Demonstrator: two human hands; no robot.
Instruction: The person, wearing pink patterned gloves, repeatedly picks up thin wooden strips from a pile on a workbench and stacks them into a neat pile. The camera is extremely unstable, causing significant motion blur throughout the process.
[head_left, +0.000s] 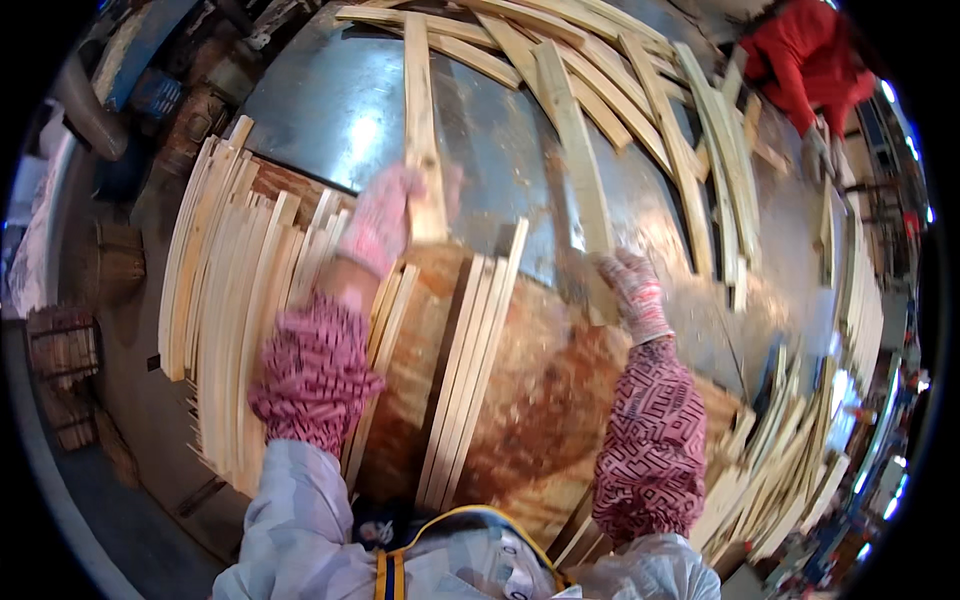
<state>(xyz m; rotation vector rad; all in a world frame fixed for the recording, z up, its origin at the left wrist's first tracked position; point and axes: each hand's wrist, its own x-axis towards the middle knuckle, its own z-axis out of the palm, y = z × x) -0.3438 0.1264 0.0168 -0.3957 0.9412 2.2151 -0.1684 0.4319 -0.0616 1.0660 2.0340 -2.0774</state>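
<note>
My left hand (385,215), in a pale pinkish work glove, closes around the near end of a wooden slat (420,110) that points away from me over the metal table. Its fingers are partly smeared by motion. On the right, my right hand (635,290), gloved the same way, grips the near end of another slat (575,150), which slants toward the far left. Below and between the hands, a small group of slats (470,370) lies side by side on a worn plywood board (550,400).
A dense row of slats (235,320) stands at the left. Many loose slats (640,110) lie crisscrossed across the far metal table (340,110). More are heaped at the lower right (770,470). A person in red (805,65) bends over the table's far right.
</note>
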